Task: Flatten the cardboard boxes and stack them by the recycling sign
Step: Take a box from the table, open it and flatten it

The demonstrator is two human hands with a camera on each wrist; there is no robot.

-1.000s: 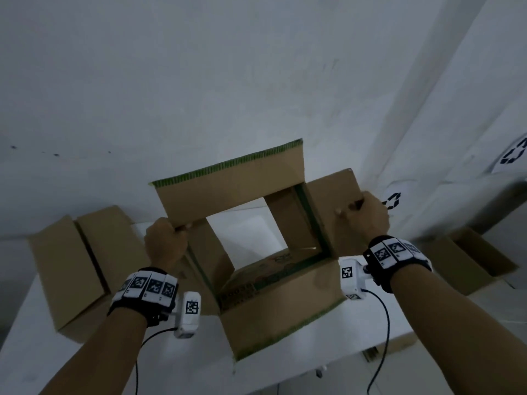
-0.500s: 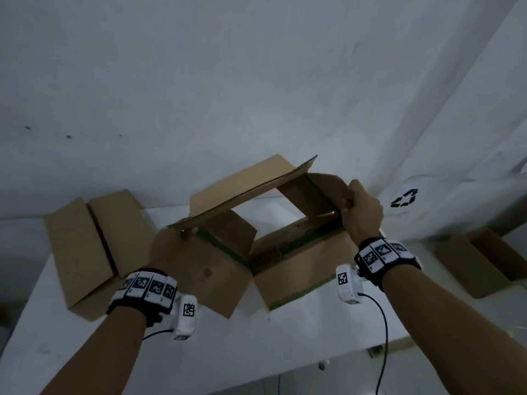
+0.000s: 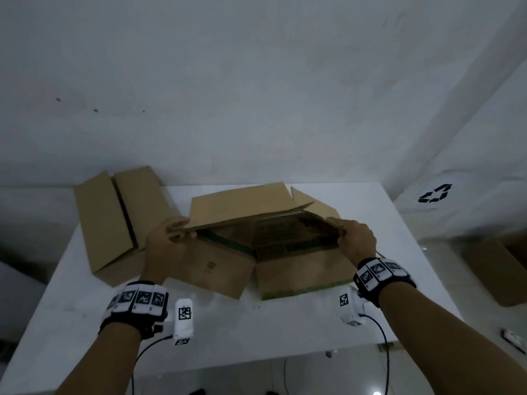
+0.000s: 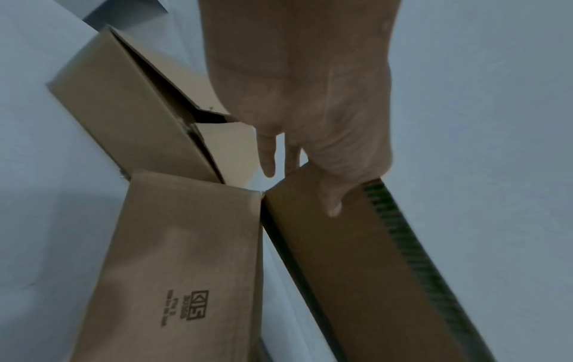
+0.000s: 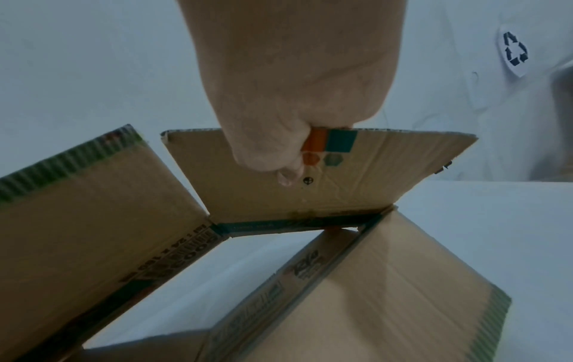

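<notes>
An open-ended brown cardboard box with green printed edges lies on the white table, squashed nearly flat. My left hand grips its left fold, and in the left wrist view the hand has its thumb lying on the top panel. My right hand pinches the right side flap, as the right wrist view shows with the hand. A black recycling sign is on the wall to the right, also the recycling sign.
A second, closed cardboard box lies at the table's back left, close to my left hand. Another cardboard box sits lower down past the table's right edge, below the sign. A white wall stands behind the table.
The box was held up as an open square tube; both hands have brought it down onto the table and sheared it sideways, so its top panel now lies almost on the bottom one.
</notes>
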